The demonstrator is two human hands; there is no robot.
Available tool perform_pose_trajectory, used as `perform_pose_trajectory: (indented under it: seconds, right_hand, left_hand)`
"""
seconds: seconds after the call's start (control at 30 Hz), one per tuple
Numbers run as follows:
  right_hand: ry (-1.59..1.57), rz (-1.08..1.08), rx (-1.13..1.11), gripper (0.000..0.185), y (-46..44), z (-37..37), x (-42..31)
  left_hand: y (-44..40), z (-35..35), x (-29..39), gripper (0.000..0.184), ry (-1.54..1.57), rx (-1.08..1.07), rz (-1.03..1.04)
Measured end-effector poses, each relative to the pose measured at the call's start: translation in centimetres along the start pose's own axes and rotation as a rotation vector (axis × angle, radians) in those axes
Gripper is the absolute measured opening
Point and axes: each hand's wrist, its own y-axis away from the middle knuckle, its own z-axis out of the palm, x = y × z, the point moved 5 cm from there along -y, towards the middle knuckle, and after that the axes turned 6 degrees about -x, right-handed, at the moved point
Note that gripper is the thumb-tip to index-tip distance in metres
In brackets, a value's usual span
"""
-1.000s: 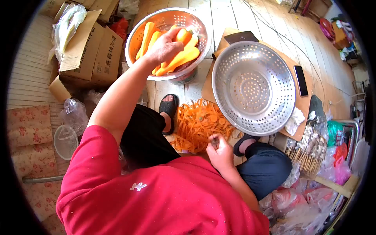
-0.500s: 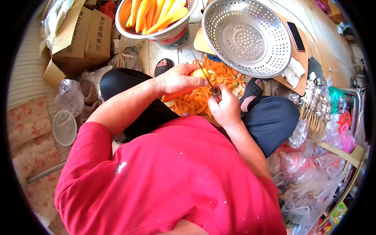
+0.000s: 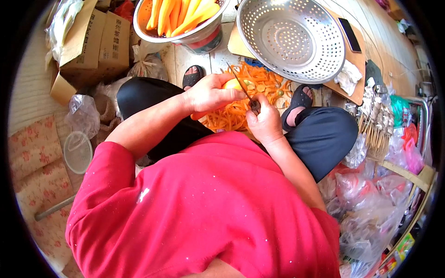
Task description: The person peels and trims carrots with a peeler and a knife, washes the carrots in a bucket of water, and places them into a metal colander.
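My left hand (image 3: 209, 95) is wrapped round a carrot (image 3: 231, 85). The carrot's thick pale end sticks out past the fingers, and its orange other end shows below the palm. In my right hand (image 3: 266, 121) is a knife (image 3: 242, 85) with a thin dark blade, its handle mostly hidden by the fingers. The blade slants up and to the left, right beside the carrot's end; whether it touches cannot be made out. Under both hands, between the feet, lies a heap of orange carrot peelings (image 3: 227, 119) with a few cut ends among them.
Ahead stands a colander of peeled carrots (image 3: 185, 18) on a bucket (image 3: 204, 44). A large metal colander (image 3: 296, 41) rests on a board (image 3: 359, 78) with a phone (image 3: 349, 35). Cardboard boxes (image 3: 99, 44) are at left; skewers (image 3: 373, 134) and plastic bags (image 3: 371, 213) at right.
Both hands keep their holds on the carrot and knife and have barely shifted. The carrot sits slightly further left. The whole view has tilted a little.
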Motion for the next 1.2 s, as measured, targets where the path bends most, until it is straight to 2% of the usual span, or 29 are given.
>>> perform_pose_trajectory:
  seconds: [0.07, 0.1, 0.2, 0.27, 0.33, 0.47, 0.57, 0.6, 0.67, 0.73, 0.87, 0.9, 0.93, 1.0, 1.07, 1.2]
  right_hand:
    - [0.033, 0.196, -0.060, 0.028, 0.3, 1.7, 4.2]
    - [0.129, 0.334, -0.193, 0.031, 0.7, 2.0, 3.8]
    - [0.051, 0.221, -0.188, 0.033, 0.7, 2.2, 3.7]
    - [-0.028, 0.250, -0.089, 0.034, 0.7, 1.8, 4.8]
    - [-0.007, 0.300, -0.167, 0.034, 0.9, 1.6, 4.6]
    - [0.027, 0.253, -0.286, 0.034, 0.4, 2.7, 3.7]
    - [0.083, 0.268, -0.388, 0.038, 0.0, 3.6, 3.8]
    - [0.140, 0.305, -0.443, 0.041, -0.1, 3.6, 3.7]
    - [0.140, 0.277, -0.450, 0.041, -0.3, 3.7, 3.4]
    - [0.128, 0.281, -0.452, 0.039, -0.6, 3.8, 3.7]
    - [0.043, 0.281, -0.439, 0.038, -1.4, 3.5, 3.3]
    - [0.021, 0.270, -0.443, 0.038, -1.6, 3.5, 3.2]
    - [0.000, 0.258, -0.449, 0.038, -1.6, 3.5, 3.3]
    - [-0.020, 0.268, -0.454, 0.038, -1.7, 4.0, 4.1]
    - [-0.033, 0.259, -0.483, 0.038, -2.1, 3.4, 2.9]
    - [-0.044, 0.295, -0.506, 0.034, -2.5, 3.5, 2.7]
  left_hand:
    - [1.5, 0.0, 1.7, 0.033, 0.243, -0.109, 0.134]
    - [1.6, -0.4, 2.1, 0.032, 0.321, -0.057, 0.234]
    - [1.9, -2.9, 3.1, 0.037, 0.314, -0.063, 0.346]
    - [2.5, -4.4, 3.7, 0.039, 0.255, -0.009, 0.313]
    - [2.4, -7.2, 4.3, 0.038, 0.184, 0.080, 0.303]
    - [1.8, -16.4, 4.4, 0.034, 0.077, 0.614, 0.143]
    - [-0.1, -26.6, 0.7, 0.037, -0.122, 0.934, 0.101]
    - [-0.9, -30.0, -1.0, 0.042, -0.091, 0.957, 0.057]
    - [0.5, -31.5, 0.5, 0.046, -0.229, 1.121, -0.023]
    - [0.2, -34.7, 0.1, 0.051, -0.457, 1.196, -0.079]
    - [-1.5, -37.8, -1.2, 0.048, -0.637, 1.361, -0.249]
    - [-1.8, -37.5, -0.8, 0.051, -0.685, 1.410, -0.225]
    - [-2.3, -37.2, -0.8, 0.051, -0.686, 1.409, -0.225]
    - [-3.7, -36.2, 0.7, 0.049, -0.882, 1.397, 0.002]
    - [-6.2, -34.6, 1.9, 0.047, -0.915, 1.222, 0.117]
    - [-11.2, -33.1, 3.0, 0.048, -0.870, 1.031, 0.011]
